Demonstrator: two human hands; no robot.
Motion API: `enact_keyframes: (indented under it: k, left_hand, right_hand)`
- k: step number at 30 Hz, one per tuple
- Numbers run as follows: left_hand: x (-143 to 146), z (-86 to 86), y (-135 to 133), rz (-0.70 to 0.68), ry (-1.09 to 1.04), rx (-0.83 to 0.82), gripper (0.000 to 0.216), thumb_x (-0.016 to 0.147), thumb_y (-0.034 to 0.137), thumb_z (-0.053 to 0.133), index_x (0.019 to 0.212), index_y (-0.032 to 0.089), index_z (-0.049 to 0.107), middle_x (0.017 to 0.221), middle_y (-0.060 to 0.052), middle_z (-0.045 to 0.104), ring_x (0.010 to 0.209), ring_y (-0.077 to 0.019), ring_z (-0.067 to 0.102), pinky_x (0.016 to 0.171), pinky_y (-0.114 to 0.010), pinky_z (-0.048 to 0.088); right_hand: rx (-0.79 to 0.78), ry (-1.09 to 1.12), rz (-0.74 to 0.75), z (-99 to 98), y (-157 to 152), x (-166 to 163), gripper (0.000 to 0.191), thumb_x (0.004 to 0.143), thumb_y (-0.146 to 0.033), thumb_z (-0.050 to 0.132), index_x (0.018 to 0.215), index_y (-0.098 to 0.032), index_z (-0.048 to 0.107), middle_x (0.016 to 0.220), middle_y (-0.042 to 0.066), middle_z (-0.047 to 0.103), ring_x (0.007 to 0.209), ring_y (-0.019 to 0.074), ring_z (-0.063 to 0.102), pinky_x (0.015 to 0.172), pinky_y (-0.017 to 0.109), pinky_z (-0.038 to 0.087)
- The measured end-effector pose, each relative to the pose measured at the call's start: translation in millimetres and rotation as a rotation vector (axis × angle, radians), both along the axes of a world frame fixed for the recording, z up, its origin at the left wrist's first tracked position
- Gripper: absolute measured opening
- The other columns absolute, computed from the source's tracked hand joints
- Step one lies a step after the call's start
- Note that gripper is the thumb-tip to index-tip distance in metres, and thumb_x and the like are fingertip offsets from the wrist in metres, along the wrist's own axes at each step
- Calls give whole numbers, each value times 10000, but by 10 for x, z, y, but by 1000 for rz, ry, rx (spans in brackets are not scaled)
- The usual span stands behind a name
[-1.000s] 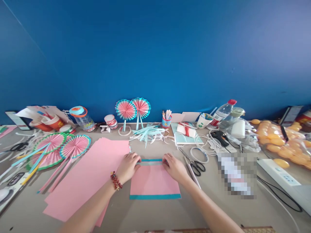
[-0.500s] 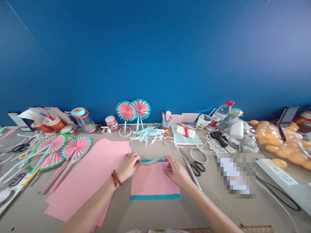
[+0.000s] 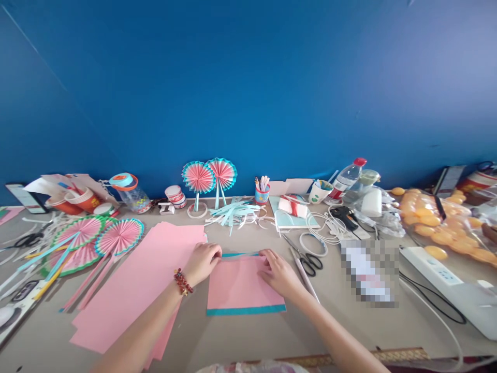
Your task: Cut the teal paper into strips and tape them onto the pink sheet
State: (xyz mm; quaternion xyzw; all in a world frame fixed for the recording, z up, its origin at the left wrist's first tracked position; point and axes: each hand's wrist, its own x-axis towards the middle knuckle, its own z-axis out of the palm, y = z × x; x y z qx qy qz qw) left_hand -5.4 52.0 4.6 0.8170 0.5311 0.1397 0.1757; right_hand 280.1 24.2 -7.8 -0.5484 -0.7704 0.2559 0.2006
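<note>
A small pink paper sheet [image 3: 243,287] with teal strips along its near and far edges lies on the table in front of me. My left hand [image 3: 202,261], with a red bead bracelet on the wrist, pinches the sheet's far left corner with curled fingers. My right hand [image 3: 280,273] presses and pinches the far right corner. Between the two hands the far edge is folded over, with the teal strip [image 3: 240,254] showing along it.
A stack of large pink sheets [image 3: 135,290] lies to the left, with finished paper fans [image 3: 99,235] beyond it. Black scissors [image 3: 305,256] and a tape ring [image 3: 312,243] lie right of my right hand. A white power strip [image 3: 446,280], cables, bottles, cups and teal paper strips [image 3: 233,212] crowd the back.
The far edge of the pink sheet, lifted half a second ago, now lies folded flat. My hands have shifted slightly along it. The camera view has drifted a little.
</note>
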Motion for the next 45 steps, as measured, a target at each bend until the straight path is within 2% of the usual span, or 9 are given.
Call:
enact_keyframes:
  k: [12, 18, 21, 24, 27, 31, 37, 41, 45]
  left_hand:
    - [110, 54, 486, 8, 112, 0, 122, 914, 162, 566, 841, 216, 647, 839, 4, 706, 828, -160, 658, 816, -296, 463]
    - [146, 3, 605, 25, 219, 35, 230, 970, 331, 596, 1111, 155, 641, 1115, -76, 650, 996, -203, 639, 897, -416, 534]
    - [140, 12, 539, 30, 236, 104, 118, 939, 191, 574, 956, 177, 690, 1014, -85, 667, 1051, -254, 614, 967, -449, 469]
    - [126, 20, 365, 8, 224, 175, 190, 937, 200, 536, 1044, 177, 692, 1097, -117, 657, 1110, -305, 581, 964, -483, 453]
    - [100, -56, 99, -89, 192, 210, 302, 985, 302, 488, 1228, 215, 644, 1267, -101, 629, 1161, -277, 574, 1010, -453, 448]
    - [73, -286, -240, -319, 138, 323, 566, 947, 553, 528, 1435, 268, 502, 1523, -80, 450, 1330, -292, 466, 1090, -431, 415]
    - [56, -512, -361, -270, 189, 412, 586, 954, 551, 515, 1459, 255, 476, 1564, -75, 398, 1369, -300, 439, 1109, -461, 395]
    - [63, -507, -350, -284, 182, 410, 616, 957, 578, 496, 1477, 252, 458, 1568, -82, 390, 1380, -300, 428, 1125, -464, 380]
    - [77, -445, -359, -271, 135, 347, 619, 951, 583, 504, 1474, 255, 467, 1571, -86, 383, 1377, -304, 427, 1112, -458, 404]
  right_hand:
    - [-1, 20, -45, 31, -47, -6, 405, 786, -140, 541, 1187, -200, 528, 1034, 69, 653, 913, 199, 641, 828, 322, 493]
    - [11, 34, -18, -20, -9, 14, 388, 787, -130, 536, 1166, -213, 534, 1076, 64, 652, 886, 186, 631, 815, 318, 493]
    - [33, 33, -4, -45, 14, 25, 378, 775, -114, 541, 1141, -208, 560, 1103, 73, 655, 858, 178, 635, 802, 308, 494]
    - [69, 24, 8, -53, 15, 27, 367, 761, -111, 569, 1117, -197, 594, 1059, 71, 673, 846, 180, 647, 781, 290, 500]
    - [117, 17, 13, -37, 3, 7, 327, 760, -109, 585, 1072, -195, 630, 1026, 64, 689, 852, 188, 660, 764, 285, 513]
    - [175, 16, 35, 35, 22, 35, 267, 787, -111, 607, 1010, -242, 672, 1036, 39, 708, 886, 185, 679, 768, 263, 525]
    - [274, -78, -196, 205, 233, 607, 201, 914, -211, 492, 1005, -229, 671, 1013, 71, 697, 854, 216, 665, 800, 334, 518]
    - [303, -190, -374, 198, 275, 1039, 153, 886, -231, 521, 924, -185, 662, 955, 119, 682, 946, 278, 623, 882, 418, 466]
    - [267, -226, -357, 127, 238, 1169, 109, 845, -210, 542, 831, -187, 648, 917, 119, 689, 918, 275, 621, 853, 396, 457]
